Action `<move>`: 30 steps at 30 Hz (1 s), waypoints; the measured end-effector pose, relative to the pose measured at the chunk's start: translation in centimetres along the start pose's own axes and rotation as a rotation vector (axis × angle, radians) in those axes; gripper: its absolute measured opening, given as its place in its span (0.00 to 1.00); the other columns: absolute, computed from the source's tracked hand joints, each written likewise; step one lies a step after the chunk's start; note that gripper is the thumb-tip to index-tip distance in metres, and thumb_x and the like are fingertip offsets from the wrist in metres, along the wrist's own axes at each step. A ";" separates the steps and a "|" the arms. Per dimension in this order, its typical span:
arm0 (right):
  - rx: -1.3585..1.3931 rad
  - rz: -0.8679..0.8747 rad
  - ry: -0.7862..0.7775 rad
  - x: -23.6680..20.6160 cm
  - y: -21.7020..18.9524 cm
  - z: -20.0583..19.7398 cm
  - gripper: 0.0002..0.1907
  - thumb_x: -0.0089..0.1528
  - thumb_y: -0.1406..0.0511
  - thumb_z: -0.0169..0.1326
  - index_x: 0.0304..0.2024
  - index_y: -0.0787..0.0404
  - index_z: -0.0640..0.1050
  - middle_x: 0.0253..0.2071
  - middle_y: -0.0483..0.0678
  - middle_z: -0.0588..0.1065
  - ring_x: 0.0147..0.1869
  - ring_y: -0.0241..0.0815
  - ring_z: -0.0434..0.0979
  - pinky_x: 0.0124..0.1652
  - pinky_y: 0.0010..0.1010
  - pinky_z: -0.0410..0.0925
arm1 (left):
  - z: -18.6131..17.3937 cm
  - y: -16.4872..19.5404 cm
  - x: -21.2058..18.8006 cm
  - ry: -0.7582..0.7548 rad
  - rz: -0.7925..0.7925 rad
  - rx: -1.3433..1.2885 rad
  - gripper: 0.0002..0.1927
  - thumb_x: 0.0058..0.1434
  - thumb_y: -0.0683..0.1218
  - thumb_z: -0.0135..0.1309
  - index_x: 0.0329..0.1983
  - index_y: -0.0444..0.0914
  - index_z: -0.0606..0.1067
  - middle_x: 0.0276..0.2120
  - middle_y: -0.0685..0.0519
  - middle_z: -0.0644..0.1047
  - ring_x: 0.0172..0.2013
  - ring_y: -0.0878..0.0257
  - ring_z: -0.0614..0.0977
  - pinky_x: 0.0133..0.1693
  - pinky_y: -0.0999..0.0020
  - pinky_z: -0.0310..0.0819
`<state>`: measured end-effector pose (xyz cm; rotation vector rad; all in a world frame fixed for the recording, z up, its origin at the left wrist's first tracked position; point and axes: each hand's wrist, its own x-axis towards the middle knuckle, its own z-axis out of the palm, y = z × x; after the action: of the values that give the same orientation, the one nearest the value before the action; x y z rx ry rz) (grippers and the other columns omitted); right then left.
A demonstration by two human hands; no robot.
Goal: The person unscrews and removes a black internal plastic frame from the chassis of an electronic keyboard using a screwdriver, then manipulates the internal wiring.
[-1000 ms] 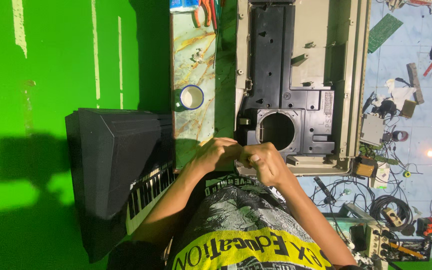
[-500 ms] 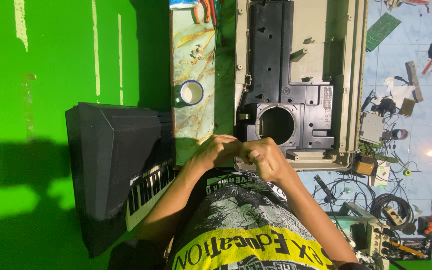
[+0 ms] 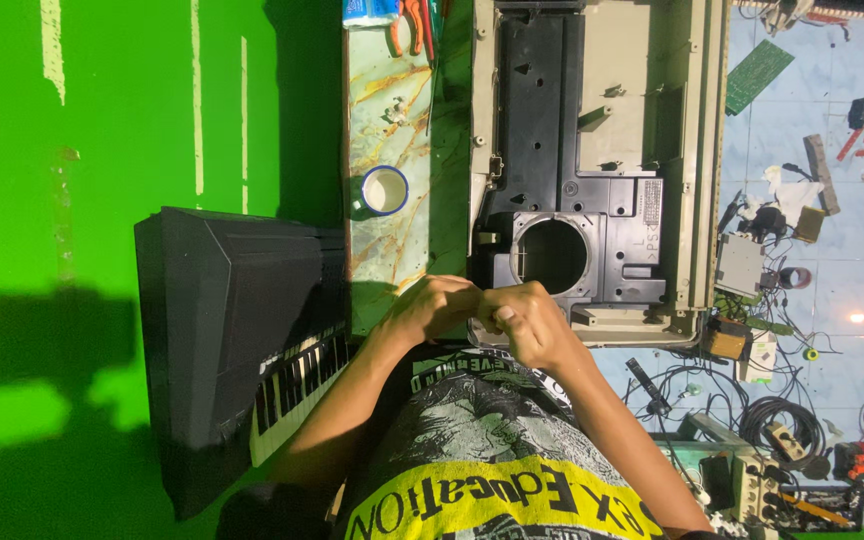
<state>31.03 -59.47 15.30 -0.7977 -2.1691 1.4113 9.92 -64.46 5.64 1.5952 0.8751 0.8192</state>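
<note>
My left hand (image 3: pixel 434 306) and my right hand (image 3: pixel 529 322) are pressed together with fingers curled, just in front of the near edge of a beige keyboard casing (image 3: pixel 697 170). Whatever lies between the fingers is hidden. The casing lies open on its back, with a black inner frame (image 3: pixel 552 130) and a round speaker hole (image 3: pixel 552 255) right beyond my hands. The marbled table top (image 3: pixel 387 260) runs past my left hand.
A blue-rimmed roll of tape (image 3: pixel 384 190) sits on the marbled top, with orange-handled pliers (image 3: pixel 410 25) at its far end. A black keyboard (image 3: pixel 252 350) leans at the left against a green wall. Cables, circuit boards and small parts litter the tiled floor (image 3: pixel 812 300) at the right.
My hands stay joined at the same spot, with only slight shifts of the fingers. The view has drifted a little.
</note>
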 end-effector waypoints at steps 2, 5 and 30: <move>0.010 -0.007 0.004 0.0 0.0 0.1 0.35 0.69 0.47 0.25 0.24 0.64 0.71 0.20 0.52 0.69 0.23 0.52 0.73 0.29 0.39 0.67 | 0.1 -0.1 -0.2 0.032 -0.007 0.012 0.57 0.62 0.83 0.10 0.34 0.33 0.76 0.31 0.48 0.77 0.34 0.55 0.80 0.41 0.60 0.73; 0.006 -0.006 0.015 0.0 0.2 0.3 0.34 0.69 0.48 0.25 0.23 0.64 0.70 0.19 0.52 0.69 0.23 0.51 0.72 0.28 0.39 0.67 | 0.2 -0.4 -0.3 0.041 -0.017 0.017 0.56 0.62 0.83 0.09 0.32 0.34 0.75 0.30 0.48 0.77 0.33 0.56 0.80 0.39 0.61 0.74; 0.008 -0.045 0.026 -0.1 -0.3 0.3 0.29 0.69 0.53 0.29 0.24 0.64 0.70 0.20 0.53 0.69 0.23 0.52 0.72 0.29 0.40 0.68 | 0.9 -1.7 -0.5 0.072 0.107 0.027 0.49 0.71 0.77 0.13 0.32 0.36 0.74 0.29 0.50 0.78 0.29 0.61 0.80 0.33 0.66 0.77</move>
<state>30.79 -59.83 15.45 -0.7560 -2.1472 1.3790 10.22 -65.09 3.78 1.6562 0.8604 0.9492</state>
